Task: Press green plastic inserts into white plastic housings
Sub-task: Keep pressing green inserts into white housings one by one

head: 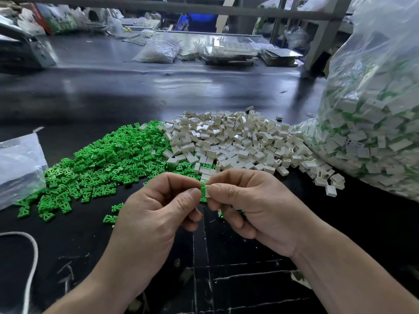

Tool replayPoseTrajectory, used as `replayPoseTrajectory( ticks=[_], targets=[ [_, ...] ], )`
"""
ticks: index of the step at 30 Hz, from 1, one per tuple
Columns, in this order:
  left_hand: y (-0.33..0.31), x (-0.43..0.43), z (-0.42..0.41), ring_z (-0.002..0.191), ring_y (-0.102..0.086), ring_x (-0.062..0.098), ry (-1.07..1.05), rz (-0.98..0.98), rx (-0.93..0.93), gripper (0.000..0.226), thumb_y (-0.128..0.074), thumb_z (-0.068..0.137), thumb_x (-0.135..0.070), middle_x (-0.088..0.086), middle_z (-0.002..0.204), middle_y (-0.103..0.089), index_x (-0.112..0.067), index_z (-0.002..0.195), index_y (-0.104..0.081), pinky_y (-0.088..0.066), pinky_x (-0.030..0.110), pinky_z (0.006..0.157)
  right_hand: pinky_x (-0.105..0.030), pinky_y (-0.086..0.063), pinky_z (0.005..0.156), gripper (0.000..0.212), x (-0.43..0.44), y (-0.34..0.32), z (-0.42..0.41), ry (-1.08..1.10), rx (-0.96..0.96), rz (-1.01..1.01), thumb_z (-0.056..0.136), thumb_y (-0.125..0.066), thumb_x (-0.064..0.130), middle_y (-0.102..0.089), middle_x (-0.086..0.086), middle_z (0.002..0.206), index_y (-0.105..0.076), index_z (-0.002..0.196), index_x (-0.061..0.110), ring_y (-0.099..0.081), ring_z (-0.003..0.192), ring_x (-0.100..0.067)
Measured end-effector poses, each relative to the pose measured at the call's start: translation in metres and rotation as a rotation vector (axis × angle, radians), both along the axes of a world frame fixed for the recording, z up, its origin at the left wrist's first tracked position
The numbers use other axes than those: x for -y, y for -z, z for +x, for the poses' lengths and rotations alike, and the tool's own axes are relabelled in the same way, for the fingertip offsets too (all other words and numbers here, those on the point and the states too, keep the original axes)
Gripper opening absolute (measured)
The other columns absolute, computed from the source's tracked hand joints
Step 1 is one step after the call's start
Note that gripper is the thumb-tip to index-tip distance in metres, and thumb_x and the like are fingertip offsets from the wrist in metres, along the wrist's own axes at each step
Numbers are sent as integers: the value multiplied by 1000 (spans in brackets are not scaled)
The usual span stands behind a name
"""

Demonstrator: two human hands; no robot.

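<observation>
My left hand [158,205] and my right hand [247,207] meet above the black table, fingertips together. Between them sits one small piece [205,191], a white housing with a green insert at its left end. My right thumb and fingers pinch the white housing; my left thumb and forefinger pinch the green end. More green shows under my right fingers. A heap of loose green inserts [108,159] lies behind my left hand, and a heap of white housings [238,141] lies behind my right hand.
A large clear bag of white and green parts [371,123] stands at the right. A flattened plastic bag [18,164] lies at the left edge, a white cord [34,248] below it. Bags, trays and clutter sit across the far table [136,91].
</observation>
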State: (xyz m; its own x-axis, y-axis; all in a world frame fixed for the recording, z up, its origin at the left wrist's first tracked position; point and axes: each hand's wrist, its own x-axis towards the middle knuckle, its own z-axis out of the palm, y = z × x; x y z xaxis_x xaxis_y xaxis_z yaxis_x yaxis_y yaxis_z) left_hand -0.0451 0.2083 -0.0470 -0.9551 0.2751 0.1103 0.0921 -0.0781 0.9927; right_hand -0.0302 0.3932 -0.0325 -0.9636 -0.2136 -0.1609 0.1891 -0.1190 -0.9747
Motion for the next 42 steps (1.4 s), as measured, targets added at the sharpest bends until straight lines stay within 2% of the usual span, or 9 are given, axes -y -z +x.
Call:
replayPoseTrajectory(
  ticks=[5,8,12,16,20,26,31,35,42],
  targets=[
    [-1,1,1,63,-66,20,28,-4,-33,13,-69,79,-28,8,73,-69,-19,87,-74,-53,23,56,-19,-34,35,7,0,0,0,3,-9,6,92,-71,20,-66,-5,73,-75,89,15,-47,45,-9],
    [-3,2,-2,60,-62,22,95,149,123,21,-75,81,-29,11,73,-66,-13,94,-73,-51,27,51,-19,-33,34,15,3,0,2,-26,-18,8,93,-68,26,-62,-4,70,-73,84,15,-45,45,-9],
    [-6,0,-1,54,-64,20,297,352,313,32,-68,87,-32,12,71,-65,-10,110,-69,-51,25,43,-17,-31,34,20,8,1,4,-58,2,-67,93,-67,28,-56,-6,69,-68,76,17,-43,43,-9],
    [-8,-1,1,49,-64,21,320,451,429,28,-74,84,-28,16,65,-64,-6,100,-71,-50,24,39,-17,-32,33,18,7,0,7,-102,43,-93,90,-69,28,-56,-4,68,-71,94,10,-44,44,-8],
    [-8,-2,2,50,-66,23,335,519,410,46,-86,68,-31,18,66,-65,-4,101,-71,-52,26,42,-16,-32,33,40,8,-2,7,-107,67,-127,86,-71,32,-56,-2,66,-67,112,1,-44,43,-7],
    [-9,-6,5,57,-69,23,359,589,360,45,-85,70,-30,15,70,-68,-6,104,-71,-56,27,48,-16,-31,33,33,11,-6,9,-92,30,-164,88,-65,31,-54,2,63,-73,115,13,-42,43,-6],
    [-9,-9,7,56,-69,24,337,606,339,43,-85,70,-27,15,68,-68,-6,104,-71,-55,27,47,-17,-29,33,48,15,-9,11,-69,55,-178,90,-67,32,-53,1,64,-62,124,-2,-41,43,-6],
    [-9,-10,7,53,-68,23,317,601,320,41,-86,68,-28,14,66,-67,-8,102,-72,-55,27,46,-17,-28,33,45,17,-9,13,-55,49,-176,95,-61,28,-52,2,63,-59,127,-4,-41,43,-6],
    [-8,-7,7,41,-61,20,297,559,358,39,-90,61,-32,10,54,-61,-11,90,-73,-48,23,38,-18,-29,34,34,22,-6,16,-34,5,-89,97,-64,30,-53,2,64,-66,116,2,-42,44,-7]
  ],
)
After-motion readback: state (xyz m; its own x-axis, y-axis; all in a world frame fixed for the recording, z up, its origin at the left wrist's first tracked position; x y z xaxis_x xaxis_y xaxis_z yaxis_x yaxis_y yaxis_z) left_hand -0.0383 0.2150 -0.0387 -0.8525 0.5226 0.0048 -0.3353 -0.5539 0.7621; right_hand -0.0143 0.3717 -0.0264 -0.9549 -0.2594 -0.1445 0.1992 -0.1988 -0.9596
